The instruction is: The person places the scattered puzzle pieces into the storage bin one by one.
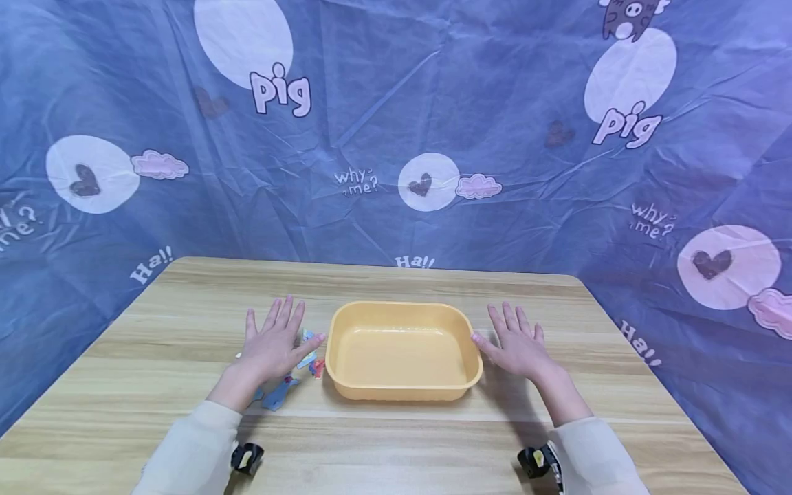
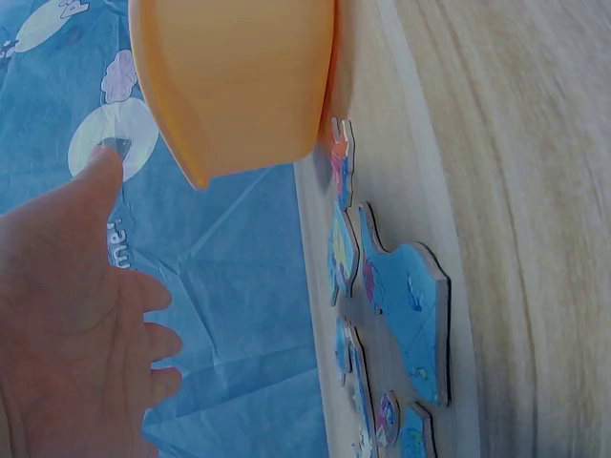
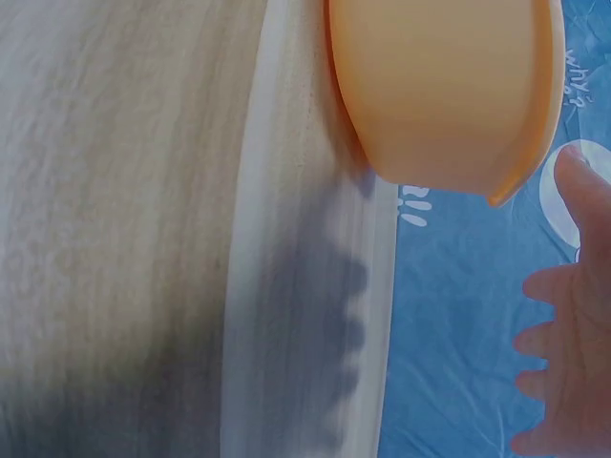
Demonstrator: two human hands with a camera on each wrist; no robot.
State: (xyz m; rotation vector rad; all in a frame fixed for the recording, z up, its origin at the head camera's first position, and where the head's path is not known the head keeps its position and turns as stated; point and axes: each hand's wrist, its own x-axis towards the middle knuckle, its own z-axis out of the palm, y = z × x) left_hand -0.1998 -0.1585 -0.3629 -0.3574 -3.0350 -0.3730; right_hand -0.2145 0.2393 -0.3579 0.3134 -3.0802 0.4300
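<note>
A shallow yellow-orange plastic basin [image 1: 405, 393] sits on the wooden table between the two hands; nothing is seen inside it. My left hand [image 1: 276, 348] spreads its fingers in the air left of the basin, thumb toward the rim. Under and beside that hand lie several flat wooden puzzle pieces, among them a blue piece [image 2: 412, 310] and a small red one [image 2: 342, 162]; the hand partly hides them in the head view. My right hand [image 1: 518, 349] is likewise spread at the basin's right side, its thumb close to the rim. Neither hand holds anything.
The light wood-grain table [image 1: 396, 447] ends at a blue printed cloth [image 1: 383, 137] that hangs behind it and along both sides. A black wrist device [image 1: 247, 458] is strapped below the left sleeve, and another [image 1: 533, 462] by the right sleeve.
</note>
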